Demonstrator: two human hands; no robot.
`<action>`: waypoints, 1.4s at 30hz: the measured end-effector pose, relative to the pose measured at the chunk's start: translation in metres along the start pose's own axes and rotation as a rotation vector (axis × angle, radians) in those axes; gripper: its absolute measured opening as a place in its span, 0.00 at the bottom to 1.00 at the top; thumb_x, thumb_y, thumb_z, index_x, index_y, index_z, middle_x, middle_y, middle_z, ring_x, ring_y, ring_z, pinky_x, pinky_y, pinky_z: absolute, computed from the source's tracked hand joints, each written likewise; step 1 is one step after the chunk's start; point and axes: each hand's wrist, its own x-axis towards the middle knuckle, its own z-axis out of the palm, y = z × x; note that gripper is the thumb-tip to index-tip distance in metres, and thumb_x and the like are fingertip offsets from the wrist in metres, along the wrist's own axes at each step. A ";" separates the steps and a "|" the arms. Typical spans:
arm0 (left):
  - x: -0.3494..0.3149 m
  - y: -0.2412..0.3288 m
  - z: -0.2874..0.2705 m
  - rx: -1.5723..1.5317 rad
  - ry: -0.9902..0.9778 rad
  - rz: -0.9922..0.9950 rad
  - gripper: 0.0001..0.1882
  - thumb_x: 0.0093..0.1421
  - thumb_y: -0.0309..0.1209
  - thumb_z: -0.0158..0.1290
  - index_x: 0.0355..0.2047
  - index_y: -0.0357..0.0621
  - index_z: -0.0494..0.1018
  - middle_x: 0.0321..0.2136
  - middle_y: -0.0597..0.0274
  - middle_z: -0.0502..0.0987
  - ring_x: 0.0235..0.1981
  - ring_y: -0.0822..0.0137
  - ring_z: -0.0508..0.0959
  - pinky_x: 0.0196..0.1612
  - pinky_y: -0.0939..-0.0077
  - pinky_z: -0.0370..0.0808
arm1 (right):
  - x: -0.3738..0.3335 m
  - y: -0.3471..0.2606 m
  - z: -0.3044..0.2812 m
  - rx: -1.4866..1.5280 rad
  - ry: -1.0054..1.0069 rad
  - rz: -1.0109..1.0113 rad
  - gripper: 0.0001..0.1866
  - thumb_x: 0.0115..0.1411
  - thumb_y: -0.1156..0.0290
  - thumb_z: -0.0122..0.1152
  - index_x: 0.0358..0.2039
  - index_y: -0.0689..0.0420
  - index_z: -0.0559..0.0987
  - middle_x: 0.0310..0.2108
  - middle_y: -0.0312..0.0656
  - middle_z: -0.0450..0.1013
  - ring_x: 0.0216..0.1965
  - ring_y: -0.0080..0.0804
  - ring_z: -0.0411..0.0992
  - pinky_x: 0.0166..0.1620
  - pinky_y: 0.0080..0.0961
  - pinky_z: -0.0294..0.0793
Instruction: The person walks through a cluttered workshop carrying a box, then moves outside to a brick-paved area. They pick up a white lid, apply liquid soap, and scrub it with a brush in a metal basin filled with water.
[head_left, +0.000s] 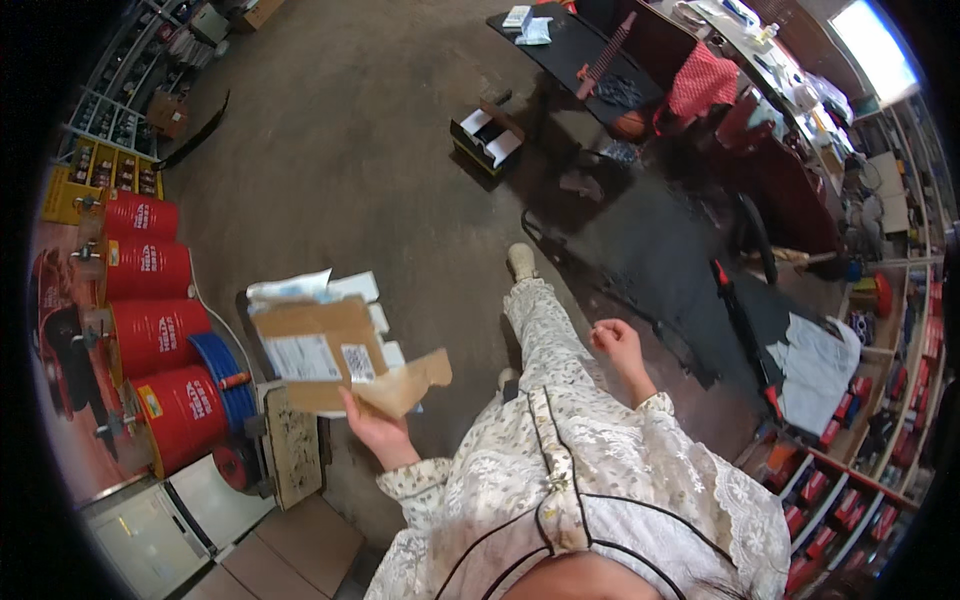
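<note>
Two hands (pixel 383 432), four red drums (pixel 160 338), one ball (pixel 627 124)

Floor (pixel 330 150): we are looking down on dull grey-brown ground.
Window (pixel 872 45): we are getting bright white light from the upper right.
Shelves (pixel 880 354): we are seeing them lining the right side, heavily stocked.
Surface (pixel 562 72): we are facing its black top.

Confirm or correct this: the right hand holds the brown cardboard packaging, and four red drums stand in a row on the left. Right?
Wrong hand: the head view shows the left hand holding the brown cardboard packaging; the four red drums do stand in a row on the left.
</note>
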 end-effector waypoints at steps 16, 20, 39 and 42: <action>0.094 -0.001 0.106 0.193 0.415 -0.032 0.34 0.60 0.51 0.46 0.60 0.45 0.54 0.57 0.59 0.61 0.56 0.56 0.63 0.57 0.55 0.62 | 0.346 -0.072 0.155 -0.092 -0.244 0.167 0.05 0.60 0.75 0.49 0.31 0.62 0.72 0.23 0.37 0.72 0.23 0.21 0.68 0.27 0.18 0.69; 0.092 0.009 0.085 0.271 0.403 -0.206 0.35 0.56 0.56 0.50 0.59 0.53 0.59 0.57 0.63 0.62 0.57 0.58 0.62 0.56 0.52 0.62 | 0.323 -0.084 0.184 -0.206 -0.435 0.404 0.04 0.60 0.75 0.49 0.30 0.60 0.73 0.23 0.36 0.72 0.22 0.19 0.68 0.26 0.16 0.67; -0.048 -0.040 -0.063 -0.119 0.687 0.022 0.25 0.61 0.45 0.48 0.52 0.41 0.64 0.48 0.57 0.69 0.50 0.60 0.69 0.49 0.62 0.70 | 0.243 -0.082 0.259 -0.494 -0.662 0.078 0.07 0.60 0.72 0.52 0.28 0.62 0.73 0.25 0.37 0.73 0.25 0.23 0.71 0.30 0.18 0.71; -0.083 -0.067 -0.118 -0.203 0.541 0.278 0.21 0.62 0.41 0.46 0.51 0.41 0.65 0.46 0.58 0.71 0.47 0.62 0.72 0.48 0.64 0.71 | 0.182 -0.070 0.308 -0.436 -0.829 0.020 0.08 0.60 0.72 0.50 0.27 0.62 0.73 0.23 0.37 0.72 0.23 0.21 0.68 0.27 0.18 0.68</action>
